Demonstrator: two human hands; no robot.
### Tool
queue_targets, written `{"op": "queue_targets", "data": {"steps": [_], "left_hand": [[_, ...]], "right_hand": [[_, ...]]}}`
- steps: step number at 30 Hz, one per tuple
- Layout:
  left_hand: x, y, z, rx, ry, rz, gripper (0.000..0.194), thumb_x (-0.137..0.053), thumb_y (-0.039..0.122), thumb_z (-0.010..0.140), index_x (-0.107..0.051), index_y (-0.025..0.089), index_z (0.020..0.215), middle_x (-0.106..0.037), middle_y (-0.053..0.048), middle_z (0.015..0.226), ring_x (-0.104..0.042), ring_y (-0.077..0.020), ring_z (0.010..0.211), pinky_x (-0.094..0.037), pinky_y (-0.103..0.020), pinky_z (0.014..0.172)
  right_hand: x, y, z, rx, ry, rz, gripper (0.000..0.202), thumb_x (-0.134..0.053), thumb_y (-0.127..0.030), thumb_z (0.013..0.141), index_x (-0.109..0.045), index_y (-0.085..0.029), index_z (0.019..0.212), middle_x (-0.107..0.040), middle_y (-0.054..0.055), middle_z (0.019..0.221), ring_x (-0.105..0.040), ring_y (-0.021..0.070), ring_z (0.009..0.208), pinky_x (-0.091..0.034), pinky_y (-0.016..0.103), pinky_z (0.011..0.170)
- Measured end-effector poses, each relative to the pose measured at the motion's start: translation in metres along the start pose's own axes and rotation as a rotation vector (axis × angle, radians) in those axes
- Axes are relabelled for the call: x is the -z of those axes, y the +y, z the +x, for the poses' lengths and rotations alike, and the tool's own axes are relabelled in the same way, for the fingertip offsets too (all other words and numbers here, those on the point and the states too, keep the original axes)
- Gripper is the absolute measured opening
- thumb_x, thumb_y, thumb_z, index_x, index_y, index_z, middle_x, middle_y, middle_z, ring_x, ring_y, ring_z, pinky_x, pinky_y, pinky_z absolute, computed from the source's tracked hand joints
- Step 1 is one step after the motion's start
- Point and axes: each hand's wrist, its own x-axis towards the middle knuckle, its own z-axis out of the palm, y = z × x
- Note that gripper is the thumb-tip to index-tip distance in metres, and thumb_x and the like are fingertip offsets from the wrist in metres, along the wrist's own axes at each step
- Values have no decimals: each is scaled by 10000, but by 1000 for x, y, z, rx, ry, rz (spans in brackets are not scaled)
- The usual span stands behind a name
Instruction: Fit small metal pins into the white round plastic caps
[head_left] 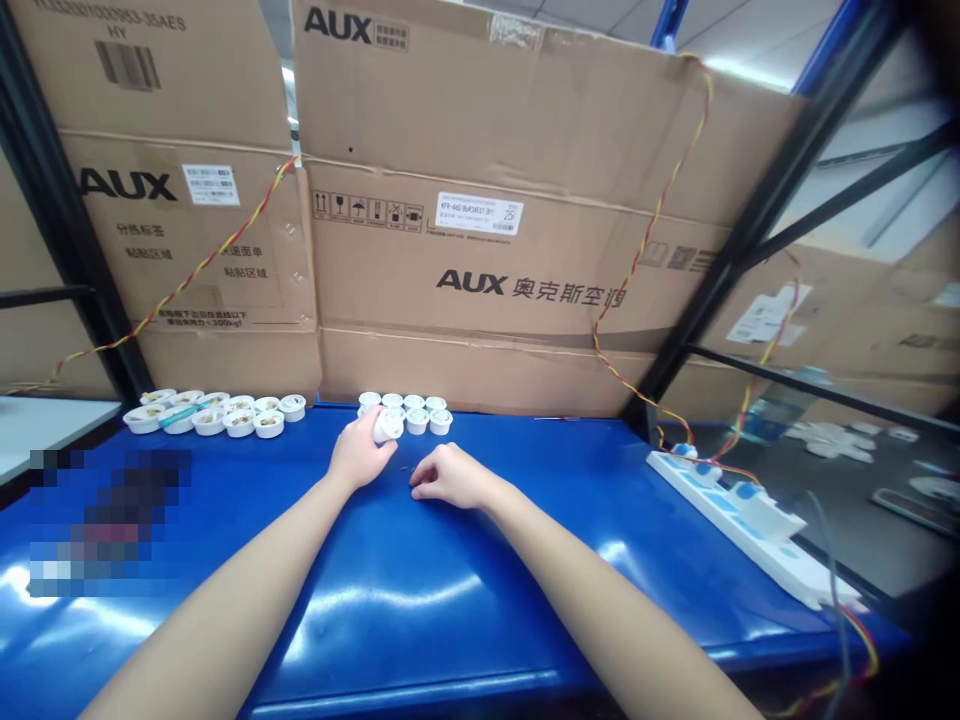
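My left hand (358,450) is closed round a small white cup (388,427), which it holds tilted just over the blue table. My right hand (450,475) is to the right of it, low over the table with thumb and fingers curled together. Whatever those fingers may hold is too small to make out. Tiny dark bits (405,468) lie on the table between the hands. Behind them, a cluster of small white cups (417,422) stands in rows by the cardboard, partly hidden by my left hand.
Several white cups with bits inside (240,424) stand at the back left, with a teal tool (178,415) across them. A white power strip (739,520) with plugs lies along the right edge. Large cardboard sheets (480,250) wall off the back; twisted red-yellow wires (637,255) hang there.
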Motion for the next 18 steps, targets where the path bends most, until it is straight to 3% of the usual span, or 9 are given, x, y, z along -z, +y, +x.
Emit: {"op": "queue_targets", "data": {"steps": [6,14,18], "left_hand": [[0,1,0,3,-3,15,335,-568,220,738,-557,253,1070,-693,-26,965,-655,-249,886,-465,-297,724],[0,0,0,-12,-23,-34,357,-574,199,729,-565,237,1084,-688,-40,1007,-648,-255,929,-479,-323,788],[-1,0,-1,-52,-58,-77,370,-576,205,743,-567,229,1112,-678,-48,1070,-634,-252,998,-479,-330,842]], "right_hand": [[2,0,-1,-2,-19,-10,130,-665,-256,753,-766,-202,816,-737,-3,769,-643,137,686,-432,206,647],[4,-6,-4,175,-40,-236,141,-575,-153,800,-713,-184,806,-710,26,836,-593,133,698,-391,229,650],[4,-8,-6,185,-37,-298,138,-570,-151,813,-703,-188,816,-709,25,854,-591,136,704,-379,236,654]]}}
